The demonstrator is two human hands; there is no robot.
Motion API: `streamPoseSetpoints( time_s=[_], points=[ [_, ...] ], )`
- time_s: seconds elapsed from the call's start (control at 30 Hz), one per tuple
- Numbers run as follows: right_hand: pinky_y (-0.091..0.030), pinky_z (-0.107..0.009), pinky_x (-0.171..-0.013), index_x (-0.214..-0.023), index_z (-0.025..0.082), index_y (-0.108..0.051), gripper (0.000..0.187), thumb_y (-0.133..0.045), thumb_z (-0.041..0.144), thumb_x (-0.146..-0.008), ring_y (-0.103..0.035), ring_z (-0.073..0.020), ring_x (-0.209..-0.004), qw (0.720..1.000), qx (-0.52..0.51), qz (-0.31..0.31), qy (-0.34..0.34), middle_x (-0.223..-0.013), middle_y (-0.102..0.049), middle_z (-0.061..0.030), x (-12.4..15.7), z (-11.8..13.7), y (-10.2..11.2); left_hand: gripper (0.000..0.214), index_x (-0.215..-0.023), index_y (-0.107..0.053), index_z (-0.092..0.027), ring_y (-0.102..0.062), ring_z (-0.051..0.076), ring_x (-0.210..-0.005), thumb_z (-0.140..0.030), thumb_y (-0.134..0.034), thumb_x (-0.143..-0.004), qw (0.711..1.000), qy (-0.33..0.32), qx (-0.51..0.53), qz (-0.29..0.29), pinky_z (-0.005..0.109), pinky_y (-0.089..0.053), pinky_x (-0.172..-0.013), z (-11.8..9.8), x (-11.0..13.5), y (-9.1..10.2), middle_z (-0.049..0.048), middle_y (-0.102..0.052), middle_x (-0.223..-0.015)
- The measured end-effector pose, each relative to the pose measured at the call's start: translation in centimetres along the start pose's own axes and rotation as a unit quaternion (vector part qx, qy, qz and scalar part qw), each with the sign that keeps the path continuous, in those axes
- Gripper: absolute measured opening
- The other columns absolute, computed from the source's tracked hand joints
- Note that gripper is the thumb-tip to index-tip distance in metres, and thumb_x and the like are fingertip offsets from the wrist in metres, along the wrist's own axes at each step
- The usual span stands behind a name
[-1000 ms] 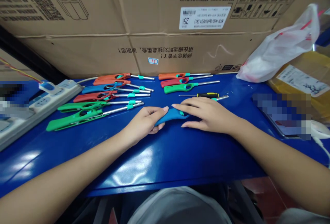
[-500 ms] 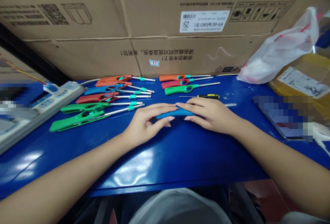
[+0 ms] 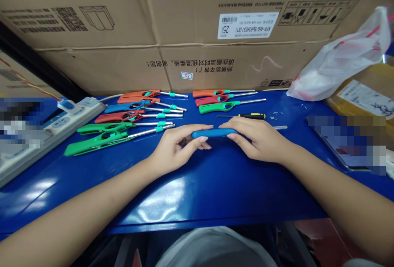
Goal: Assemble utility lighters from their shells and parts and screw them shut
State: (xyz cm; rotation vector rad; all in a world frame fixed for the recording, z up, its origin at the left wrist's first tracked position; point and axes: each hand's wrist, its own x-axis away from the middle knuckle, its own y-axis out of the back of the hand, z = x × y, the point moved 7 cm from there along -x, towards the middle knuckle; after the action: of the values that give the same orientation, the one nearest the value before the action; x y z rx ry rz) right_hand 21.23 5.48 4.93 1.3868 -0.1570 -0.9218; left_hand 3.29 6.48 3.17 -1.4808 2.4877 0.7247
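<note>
A blue long-nosed lighter lies across the middle of the blue table, its metal tube sticking out to the right. My left hand pinches the left end of its handle between thumb and fingers. My right hand is wrapped over the right part of the handle. To the left lies a row of several green, red, blue and orange lighters. Three more lighters lie behind my hands. A yellow-and-black screwdriver rests just beyond my right hand.
Large cardboard boxes wall off the back of the table. A white power strip sits at the left edge. A white plastic bag and a yellow parcel lie at the right. Small metal bits are scattered near the screwdriver.
The blue lighter has been turned from lying on its side to standing on edge, and both hands have shifted from flat over it to gripping its ends.
</note>
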Motion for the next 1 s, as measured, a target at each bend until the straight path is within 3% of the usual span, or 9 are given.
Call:
streamPoseSetpoints(
  time_s=[0.23, 0.33, 0.43, 0.53, 0.67, 0.83, 1.0],
  points=[
    [-0.058, -0.038, -0.092, -0.122, 0.020, -0.069, 0.029, -0.049, 0.032, -0.105, -0.074, -0.0234, -0.105, 1.000, -0.011, -0.004, 0.003, -0.115, -0.078, -0.0083, 0.0, 0.0, -0.6, 0.033, -0.121, -0.073, -0.014, -0.080, 0.022, -0.090, -0.033, -0.068, -0.095, 0.999, 0.044, 0.012, -0.004, 0.027, -0.065, -0.080, -0.3, 0.1, -0.1, 0.0135, -0.077, -0.117],
    [-0.059, -0.039, -0.090, -0.124, 0.017, -0.069, 0.030, -0.049, 0.031, -0.105, -0.074, -0.0247, -0.105, 0.999, 0.034, -0.010, 0.018, -0.115, -0.078, -0.0104, 0.0, 0.2, -0.6, 0.034, -0.111, -0.075, -0.014, -0.079, 0.021, -0.086, -0.039, -0.076, -0.088, 0.986, 0.121, 0.116, -0.020, 0.028, -0.066, -0.078, 1.2, -0.3, 0.0, 0.0116, -0.079, -0.107],
    [-0.059, -0.041, -0.086, -0.127, 0.014, -0.067, 0.034, -0.049, 0.031, -0.105, -0.072, -0.0273, -0.103, 0.994, 0.104, -0.013, 0.038, -0.115, -0.076, -0.0141, -0.1, 0.5, -0.5, 0.040, -0.107, -0.075, -0.014, -0.078, 0.019, -0.077, -0.043, -0.084, -0.080, 0.947, 0.230, 0.224, -0.028, 0.028, -0.067, -0.073, 3.2, -0.4, -0.2, 0.0061, -0.079, -0.087],
    [-0.059, -0.045, -0.085, -0.134, 0.010, -0.063, 0.040, -0.052, 0.033, -0.103, -0.069, -0.0310, -0.103, 0.990, 0.133, 0.009, 0.038, -0.117, -0.073, -0.0171, -0.2, 0.4, -0.7, 0.049, -0.110, -0.075, -0.013, -0.076, 0.017, -0.072, -0.037, -0.092, -0.071, 0.928, 0.284, 0.240, -0.030, 0.028, -0.066, -0.072, 4.4, -0.3, -0.1, 0.0053, -0.079, -0.084],
    [-0.057, -0.048, -0.091, -0.138, 0.008, -0.060, 0.053, -0.061, 0.043, -0.098, -0.067, -0.0337, -0.110, 0.993, 0.114, 0.029, 0.005, -0.122, -0.072, -0.0180, -0.2, 0.0, -0.9, 0.051, -0.109, -0.077, -0.012, -0.076, 0.020, -0.076, -0.035, -0.093, -0.068, 0.946, 0.249, 0.203, -0.042, 0.036, -0.066, -0.078, 4.7, -0.5, 0.5, 0.0074, -0.080, -0.087],
    [-0.055, -0.039, -0.084, -0.114, 0.018, -0.070, 0.029, -0.050, 0.038, -0.104, -0.072, -0.0259, -0.098, 0.995, 0.059, 0.034, -0.068, -0.107, -0.077, -0.0088, -0.1, -0.8, -0.9, 0.043, -0.107, -0.078, -0.013, -0.075, 0.020, -0.083, -0.032, -0.090, -0.070, 0.972, 0.190, 0.130, -0.037, 0.037, -0.063, -0.086, 4.0, -0.6, 0.6, 0.0082, -0.080, -0.097],
    [-0.051, -0.033, -0.073, -0.097, 0.022, -0.070, 0.021, -0.054, 0.035, -0.102, -0.073, -0.0227, -0.087, 0.994, 0.024, 0.028, -0.105, -0.095, -0.078, -0.0029, 0.1, -1.3, -1.2, 0.033, -0.107, -0.074, -0.014, -0.072, 0.019, -0.088, -0.032, -0.081, -0.080, 0.987, 0.153, 0.048, -0.024, 0.032, -0.060, -0.084, 2.9, -0.3, 0.3, 0.0084, -0.078, -0.101]
  ],
)
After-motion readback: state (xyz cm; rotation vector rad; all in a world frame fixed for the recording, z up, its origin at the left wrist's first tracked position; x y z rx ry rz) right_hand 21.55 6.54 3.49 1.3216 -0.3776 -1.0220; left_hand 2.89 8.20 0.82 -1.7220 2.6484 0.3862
